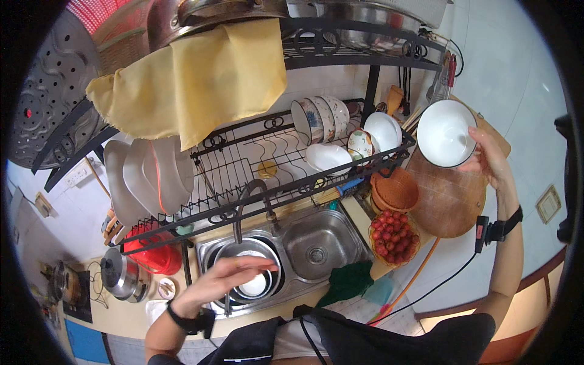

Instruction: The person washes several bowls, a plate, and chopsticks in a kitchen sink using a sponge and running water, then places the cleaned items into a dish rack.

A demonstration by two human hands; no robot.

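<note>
My right hand [488, 155] grips the rim of a white bowl [445, 132] with a dark edge, held up at the right in front of a round wooden cutting board [445, 196]. My left hand [237, 273] is over the left sink basin, its fingers extended and holding nothing. Below it, a metal basin [223, 253] sits in the sink with a white bowl [253, 286] inside. Patterned bowls [335, 116] stand on edge in the black wire dish rack [237, 166], beside a white dish [328, 157], a small floral bowl [361, 145] and a white bowl [384, 130].
A faucet [237, 219] rises between the rack and the sink. Right of the empty-looking basin [317, 237] stand a basket of red fruit [394, 237] and brown baskets [397, 189]. A yellow cloth [205, 77] hangs overhead. A steel pot [123, 276] stands left.
</note>
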